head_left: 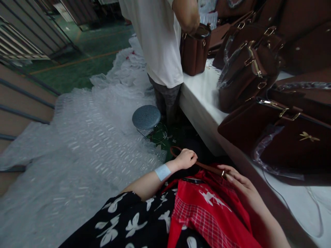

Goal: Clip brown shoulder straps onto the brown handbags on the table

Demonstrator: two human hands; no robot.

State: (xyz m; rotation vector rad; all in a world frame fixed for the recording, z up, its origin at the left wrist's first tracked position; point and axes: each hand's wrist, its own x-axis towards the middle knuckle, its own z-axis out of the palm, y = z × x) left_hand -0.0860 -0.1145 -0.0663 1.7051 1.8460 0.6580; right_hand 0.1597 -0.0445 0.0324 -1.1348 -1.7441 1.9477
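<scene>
A narrow brown leather strap (207, 167) runs between my two hands above my lap. My left hand (186, 158) is closed around it, and a loop of the strap sticks out past that hand on the far side. At the strap's other end, my right hand (236, 177) pinches it beside a small gold metal buckle (223, 174). Below both hands lies a red apron (207, 199) with a checked pocket. A dark flat object (192, 180) shows at the apron's top edge; I cannot make out what it is.
Brown handbags (284, 144) with gold fittings and plastic-wrapped handles crowd the white table (201, 100) at right. A person in a white shirt (162, 41) stands ahead, one arm over a brown bag (195, 51). A round stool (146, 117) and heaped clear plastic packing (90, 137) are at left.
</scene>
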